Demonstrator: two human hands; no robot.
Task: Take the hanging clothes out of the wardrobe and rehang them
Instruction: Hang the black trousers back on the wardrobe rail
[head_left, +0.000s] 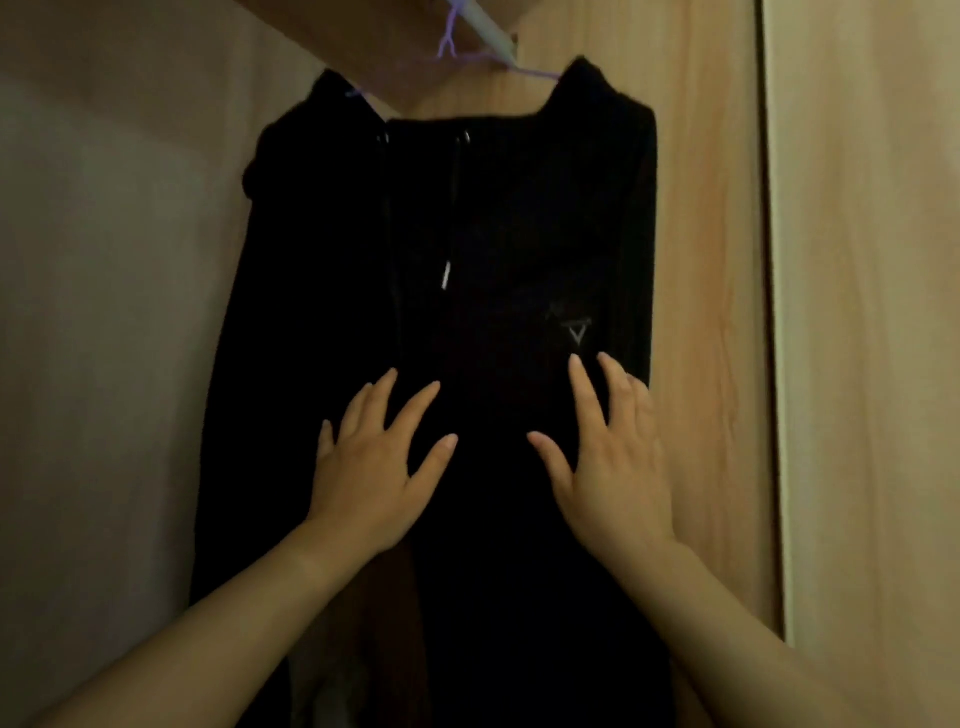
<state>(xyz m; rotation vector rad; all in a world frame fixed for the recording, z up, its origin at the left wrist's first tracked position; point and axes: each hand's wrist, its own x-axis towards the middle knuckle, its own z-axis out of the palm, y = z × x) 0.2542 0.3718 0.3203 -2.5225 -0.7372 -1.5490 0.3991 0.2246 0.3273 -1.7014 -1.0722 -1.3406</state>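
A black hooded garment (519, 218) with drawstrings and a small triangle logo hangs on a purple hanger (452, 47) from a pale rail (491, 31) inside the wardrobe. My left hand (371, 467) lies flat on the front of the garment at its middle left, fingers spread. At the middle right, just below the logo, my right hand (608, 457) rests flat on the fabric with fingers apart. Neither hand grips anything. The garment's lower part fades into darkness.
The wardrobe's wooden side panel (711, 260) stands close on the right, with a lighter door or panel (872, 312) beyond it. A pale back wall (104, 312) is on the left. Something brownish hangs low behind the garment (395, 597).
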